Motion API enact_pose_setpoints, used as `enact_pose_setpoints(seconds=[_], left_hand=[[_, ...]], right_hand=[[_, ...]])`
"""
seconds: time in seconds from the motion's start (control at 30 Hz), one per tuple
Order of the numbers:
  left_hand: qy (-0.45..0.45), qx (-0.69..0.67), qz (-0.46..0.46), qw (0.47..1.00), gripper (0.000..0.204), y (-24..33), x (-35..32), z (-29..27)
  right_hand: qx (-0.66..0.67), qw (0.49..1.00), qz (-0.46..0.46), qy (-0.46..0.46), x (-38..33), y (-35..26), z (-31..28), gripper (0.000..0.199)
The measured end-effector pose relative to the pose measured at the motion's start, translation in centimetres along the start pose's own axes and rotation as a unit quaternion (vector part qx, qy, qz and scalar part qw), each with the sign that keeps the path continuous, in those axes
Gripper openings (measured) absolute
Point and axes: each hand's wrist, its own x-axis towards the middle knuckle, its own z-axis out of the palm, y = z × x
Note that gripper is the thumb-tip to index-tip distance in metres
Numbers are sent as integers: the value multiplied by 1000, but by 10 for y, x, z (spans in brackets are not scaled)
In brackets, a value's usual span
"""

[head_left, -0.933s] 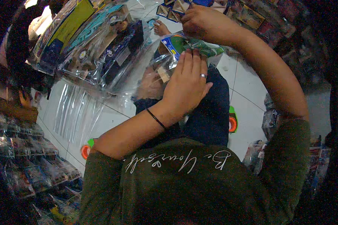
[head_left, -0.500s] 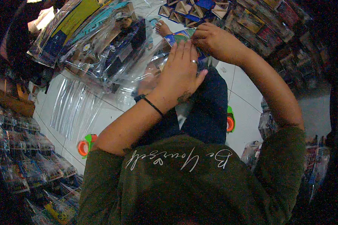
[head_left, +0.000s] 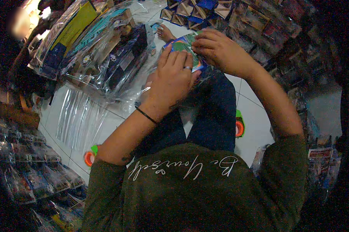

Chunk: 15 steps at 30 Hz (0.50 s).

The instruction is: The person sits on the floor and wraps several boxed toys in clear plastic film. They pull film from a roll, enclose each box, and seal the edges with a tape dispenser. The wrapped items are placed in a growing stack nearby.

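Note:
A flat, glossy package (head_left: pixel 181 45), printed in green, blue and orange, lies over my lap between my knees. Across its near left part rests my left hand (head_left: pixel 171 73), palm down, with the fingers laid on the surface and slightly bent; a ring and a black wristband show. My right hand (head_left: pixel 217 50) closes its bent fingers on the package's right side, the thumb hidden below. Clear plastic film (head_left: pixel 143 87) spreads just left of my left hand. Whether that film wraps the package, I cannot tell.
Large film-wrapped boxes (head_left: pixel 116 54) stand at the left. Clear plastic sleeves (head_left: pixel 79 116) lie on white floor tiles. Orange-and-green tape rolls (head_left: pixel 89 158) (head_left: pixel 239 127) sit on either side of me. Blue partitioned boxes (head_left: pixel 195 13) are ahead; stacked wrapped packs (head_left: pixel 39 174) fill the lower left.
My left hand has drawn back toward me and left, its fingers bending. My right hand has come slightly nearer. More of the package's printed face shows between them.

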Motion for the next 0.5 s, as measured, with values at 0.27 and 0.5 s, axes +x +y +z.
enact_pose_setpoints(seconds=[0.27, 0.5], left_hand=[[7, 5, 2, 1000, 44, 11, 1, 8], [-10, -4, -7, 1000, 45, 18, 2, 8]], right_hand=[[146, 730, 657, -123, -268, -95, 116, 87], [396, 461, 794, 12, -401, -193, 249, 54]])
